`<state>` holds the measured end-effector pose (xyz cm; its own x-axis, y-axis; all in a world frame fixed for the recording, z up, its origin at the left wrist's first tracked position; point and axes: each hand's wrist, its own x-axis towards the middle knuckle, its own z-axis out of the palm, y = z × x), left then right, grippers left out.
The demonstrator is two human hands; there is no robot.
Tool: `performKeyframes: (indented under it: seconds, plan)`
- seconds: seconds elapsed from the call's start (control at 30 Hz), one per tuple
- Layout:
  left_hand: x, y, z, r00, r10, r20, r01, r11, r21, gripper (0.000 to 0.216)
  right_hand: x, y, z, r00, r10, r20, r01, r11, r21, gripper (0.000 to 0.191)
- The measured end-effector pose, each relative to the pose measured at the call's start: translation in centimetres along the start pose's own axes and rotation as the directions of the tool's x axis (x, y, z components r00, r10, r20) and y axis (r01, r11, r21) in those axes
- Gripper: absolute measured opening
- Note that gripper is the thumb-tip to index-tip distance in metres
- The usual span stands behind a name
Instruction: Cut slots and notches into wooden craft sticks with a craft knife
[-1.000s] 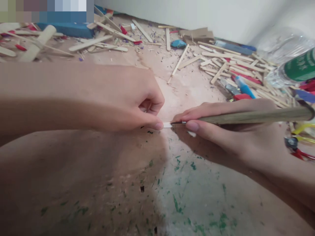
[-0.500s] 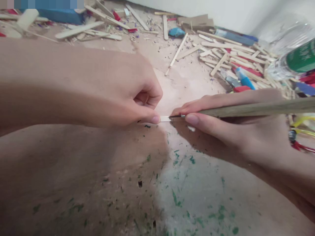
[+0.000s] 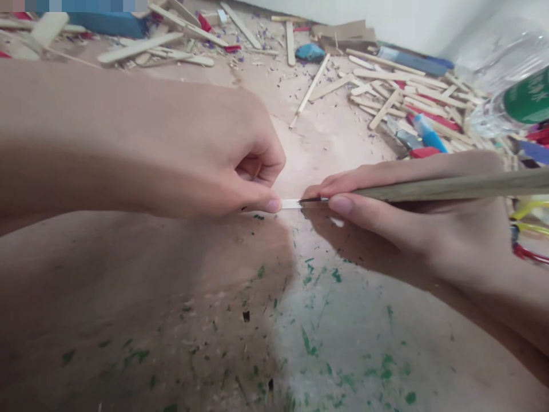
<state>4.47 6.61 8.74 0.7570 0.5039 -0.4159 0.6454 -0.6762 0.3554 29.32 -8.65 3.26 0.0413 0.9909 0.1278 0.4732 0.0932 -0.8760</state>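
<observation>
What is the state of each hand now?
Left hand: closed, pinching small pale wooden strip.
Right hand: closed on long thin wooden-handled tool.

Pale sliver [image 3: 290,203] lies flat — wooden-handled knife [image 3: 429,187] touches its end.

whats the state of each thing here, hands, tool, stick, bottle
left hand: closed, fingertip pressing the small stick piece down
small stick piece: flat on the table, pinned at one end
right hand: gripping the tool like a pen
tool: nearly level, dark tip on the small stick piece
plastic bottle: seems to lie on its side
craft sticks: scattered loose
table: flecked with green
</observation>
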Motion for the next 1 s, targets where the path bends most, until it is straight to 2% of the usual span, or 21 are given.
performKeyframes:
  seconds: [0.1, 0.27, 0.37, 0.47, 0.6, 0.77, 0.93, 1.0]
  plan:
    - [1.3, -1.9, 1.1, 0.995, 0.01, -0.098, -0.005, 0.999, 0.053, 0.056, 0.1, 0.0, -0.2, 1.0, 0.007, 0.012, -0.007, 1.0, 0.009, 0.004]
    - [2.1, -3.8, 2.0, 0.993, 0.064, -0.103, -0.055, 0.995, 0.085, 0.054, 0.1, 0.0, 0.1, 1.0, 0.019, 0.018, -0.02, 0.998, 0.064, 0.006]
    - [1.9, -3.6, 1.9, 0.993, 0.063, -0.098, -0.056, 0.996, 0.076, 0.052, 0.0, 0.0, 0.4, 0.999, 0.04, 0.01, -0.041, 0.993, 0.112, 0.012]
    - [1.8, -3.3, 1.8, 0.993, 0.05, -0.105, -0.045, 0.997, 0.057, 0.051, 0.2, -0.4, 0.2, 0.999, 0.036, -0.023, -0.035, 0.998, 0.046, 0.004]
    - [1.9, -3.2, 1.9, 0.994, 0.051, -0.097, -0.048, 0.998, 0.033, 0.053, 0.7, -0.9, -0.4, 0.996, 0.084, 0.001, -0.084, 0.996, -0.014, 0.004]
    - [2.0, -2.2, 1.5, 0.998, -0.001, -0.06, 0.003, 1.0, 0.027, 0.054, 0.6, -0.7, -0.3, 1.0, 0.029, -0.005, -0.029, 0.999, 0.024, 0.004]
    - [2.3, -0.5, 1.1, 0.981, -0.194, -0.001, 0.192, 0.973, 0.13, 0.058, 0.3, -0.4, -0.2, 1.0, -0.021, 0.001, 0.021, 0.994, -0.108, 0.002]
    - [2.3, -0.2, 1.1, 0.983, -0.184, 0.0, 0.183, 0.975, 0.126, 0.057, 0.3, -0.3, -0.1, 0.999, -0.031, -0.008, 0.03, 0.994, -0.101, 0.002]
